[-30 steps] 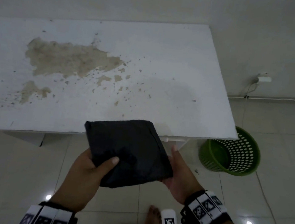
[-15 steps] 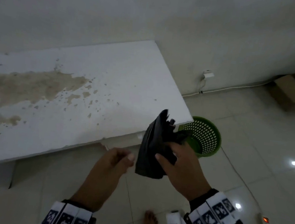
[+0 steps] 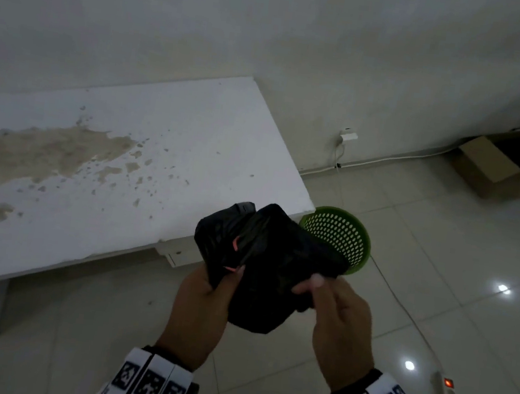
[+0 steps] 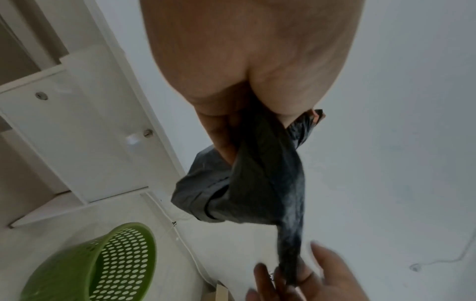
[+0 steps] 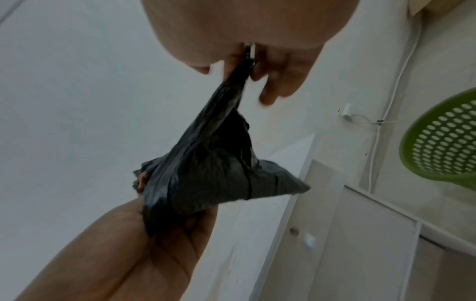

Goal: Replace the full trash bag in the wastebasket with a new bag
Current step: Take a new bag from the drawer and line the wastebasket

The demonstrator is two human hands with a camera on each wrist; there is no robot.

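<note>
Head view: a folded black trash bag (image 3: 263, 262) is held in the air by two bare hands, in front of the near corner of a stained white table (image 3: 125, 164). One end of the bag is gripped by the left hand (image 3: 202, 307), with the fingers curled round a bunched fold. The opposite end is pinched between the thumb and fingertips of the right hand (image 3: 341, 324), and in the right wrist view the remaining fingers are seen loosely extended. The plastic is stretched between the two hands, partly unfolded. A green perforated wastebasket (image 3: 342, 236) is seen on the tiled floor just beyond the bag, beside the table's end. A cardboard box (image 3: 491, 172) is placed against the far wall.
</note>
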